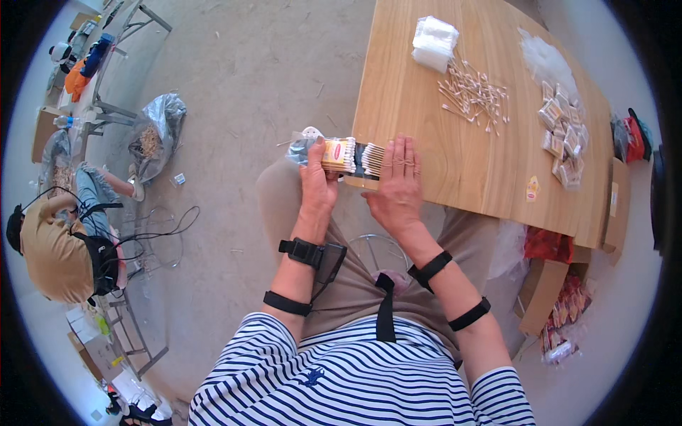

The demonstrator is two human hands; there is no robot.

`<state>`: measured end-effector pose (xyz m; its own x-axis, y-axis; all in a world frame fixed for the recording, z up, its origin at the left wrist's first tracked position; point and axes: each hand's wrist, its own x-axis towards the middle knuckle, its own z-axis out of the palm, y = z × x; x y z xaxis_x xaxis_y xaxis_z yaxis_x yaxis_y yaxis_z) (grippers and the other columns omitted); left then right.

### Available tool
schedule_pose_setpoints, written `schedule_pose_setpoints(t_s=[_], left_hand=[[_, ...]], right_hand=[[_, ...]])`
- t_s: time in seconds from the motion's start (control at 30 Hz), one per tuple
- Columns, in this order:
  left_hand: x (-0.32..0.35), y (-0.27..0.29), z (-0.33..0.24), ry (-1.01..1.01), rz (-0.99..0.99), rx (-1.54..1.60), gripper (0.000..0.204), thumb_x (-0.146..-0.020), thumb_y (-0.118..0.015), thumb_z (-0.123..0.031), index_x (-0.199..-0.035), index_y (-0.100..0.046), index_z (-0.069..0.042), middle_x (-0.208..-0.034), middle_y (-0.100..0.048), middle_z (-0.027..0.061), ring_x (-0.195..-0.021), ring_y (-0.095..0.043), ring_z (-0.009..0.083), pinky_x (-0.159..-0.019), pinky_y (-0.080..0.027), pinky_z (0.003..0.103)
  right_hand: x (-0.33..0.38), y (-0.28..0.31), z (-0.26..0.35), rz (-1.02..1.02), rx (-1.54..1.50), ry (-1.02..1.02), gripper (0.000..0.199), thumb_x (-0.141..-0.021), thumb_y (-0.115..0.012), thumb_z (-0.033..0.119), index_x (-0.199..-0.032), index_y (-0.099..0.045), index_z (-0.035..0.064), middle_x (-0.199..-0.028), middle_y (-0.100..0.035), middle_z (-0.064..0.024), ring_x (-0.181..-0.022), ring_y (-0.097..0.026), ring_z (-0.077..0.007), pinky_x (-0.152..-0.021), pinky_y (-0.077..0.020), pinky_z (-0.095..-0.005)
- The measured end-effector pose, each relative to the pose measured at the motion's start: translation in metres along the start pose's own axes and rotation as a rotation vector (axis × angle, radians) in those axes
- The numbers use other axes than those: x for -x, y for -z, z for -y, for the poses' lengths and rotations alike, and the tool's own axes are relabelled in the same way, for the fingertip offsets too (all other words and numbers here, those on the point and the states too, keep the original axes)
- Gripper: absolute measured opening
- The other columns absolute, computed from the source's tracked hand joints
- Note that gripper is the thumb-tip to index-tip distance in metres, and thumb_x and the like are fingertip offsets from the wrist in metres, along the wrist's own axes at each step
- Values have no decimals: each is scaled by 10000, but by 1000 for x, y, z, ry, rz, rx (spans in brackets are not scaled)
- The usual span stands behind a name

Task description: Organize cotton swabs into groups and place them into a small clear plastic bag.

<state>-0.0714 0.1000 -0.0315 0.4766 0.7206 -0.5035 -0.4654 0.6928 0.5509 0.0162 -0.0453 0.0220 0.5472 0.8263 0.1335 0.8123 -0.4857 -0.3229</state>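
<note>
My left hand (317, 186) is closed around a small pack of cotton swabs (339, 153) with a yellow and white label, swab tips showing at its right end. Behind it a crinkled clear plastic bag (299, 150) sticks out to the left. A second row of cotton swabs (372, 159) lies just right of the pack, over a dark surface at the table's near left corner. My right hand (398, 181) rests there with fingers stretched out flat, touching or almost touching that row's right end. Its thumb is partly hidden.
On the wooden table (455, 167) lie loose cotton swabs (476, 97), stacked clear bags (435, 42), several filled packs (565, 138) and a small yellow label (533, 189). Cardboard boxes (543, 295) stand below the right edge. Another person (60, 248) sits at the left.
</note>
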Motion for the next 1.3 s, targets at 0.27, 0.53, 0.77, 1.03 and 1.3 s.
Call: schedule_pose_setpoints(t_s=[0.27, 0.53, 0.77, 1.03, 1.3], left_hand=[[8, -12, -1, -107, -13, -41, 176, -931, -695, -186, -1056, -593, -115, -941, -646, -14, -821, -669, 112, -698, -576, 280], [12, -17, -2, -199, -45, -79, 148, -923, -703, -189, -1006, -604, -117, -925, -633, -22, -808, -644, 91, -701, -552, 273], [19, -24, -2, -267, -45, -145, 136, -933, -700, -202, -982, -620, -104, -899, -632, -33, -781, -623, 76, -691, -528, 269], [18, -26, -3, -317, -41, -165, 120, -946, -691, -172, -998, -615, -96, -923, -629, -31, -813, -614, 73, -719, -521, 267], [17, -23, -3, -293, -39, -183, 145, -939, -699, -171, -1021, -618, -84, -939, -626, -23, -844, -616, 86, -751, -524, 276]], right_hand=[[-10, -11, 16, -15, 14, 41, 1131, -616, -893, 272, -1489, -280, -106, -1575, -259, -298, -1503, -209, -425, -1228, -180, -506], [-16, -15, 23, -3, -28, 109, 1112, -615, -893, 255, -1482, -300, -111, -1580, -262, -289, -1504, -214, -420, -1229, -178, -500], [-20, -18, 31, -44, -37, 74, 1119, -617, -892, 256, -1488, -294, -111, -1583, -257, -291, -1507, -209, -418, -1230, -175, -495], [-19, -5, 13, 23, -126, 110, 1129, -610, -888, 280, -1516, -294, -40, -1597, -269, -230, -1511, -213, -376, -1229, -177, -505], [-27, 2, 15, 70, -85, 89, 1139, -595, -907, 318, -1553, -328, 108, -1620, -255, -186, -1521, -190, -370, -1187, -169, -612]])
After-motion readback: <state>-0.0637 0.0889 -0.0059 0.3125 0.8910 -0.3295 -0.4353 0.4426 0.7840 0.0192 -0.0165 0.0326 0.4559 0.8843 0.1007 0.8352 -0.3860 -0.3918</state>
